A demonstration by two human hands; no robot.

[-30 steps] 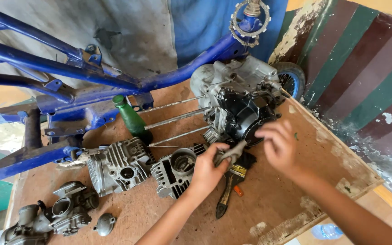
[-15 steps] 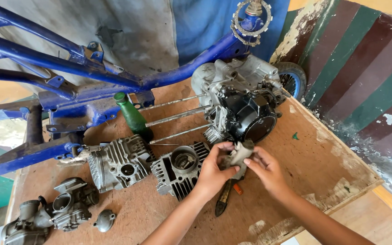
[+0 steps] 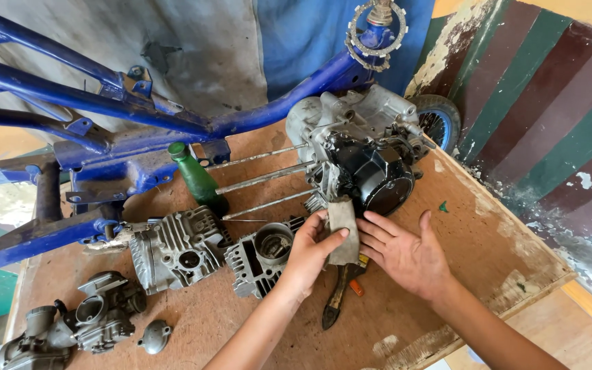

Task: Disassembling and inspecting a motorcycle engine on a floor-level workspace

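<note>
Left hand [image 3: 310, 253] gripping a small grey pad [image 3: 342, 229], held up just in front of the black engine [image 3: 371, 171] on the wooden counter [image 3: 488, 240]. Right hand [image 3: 405, 253] flat and loose, fingers touching the pad's edge. Pliers [image 3: 337, 301] lying under both hands. Green bottle [image 3: 196, 178] standing nearby.

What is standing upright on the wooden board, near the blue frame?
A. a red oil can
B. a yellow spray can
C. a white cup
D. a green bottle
D: a green bottle stands upright on the wooden board, between the blue frame and the finned cylinder part.
</note>
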